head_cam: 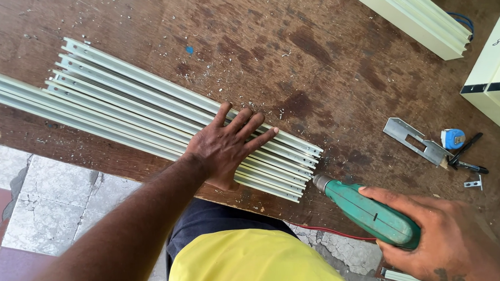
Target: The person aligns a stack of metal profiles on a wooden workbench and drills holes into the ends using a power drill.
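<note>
Several pale green metal channel strips [151,106] lie side by side on the scarred brown wooden worktop [319,54], their cut ends stepped near its front edge. Metal shavings are scattered across the wood around them. Well to the right sit a bent grey metal bracket [413,140], a small blue tape measure [453,138], a dark pen-like tool [465,156] and a small metal clip [473,183]. Cream-coloured box sections [426,22] rest at the far right corner.

My left hand [225,148] presses flat on the strips near their ends, fingers [250,126] spread and extended, palm down, forearm reaching in from the lower left. My right hand [443,238] is wrapped tight around the green-bodied electric drill [369,214], its chuck pointing at the strip ends, just beside them; whether it touches, I cannot tell. A red cord [330,232] trails beneath the drill.
</note>
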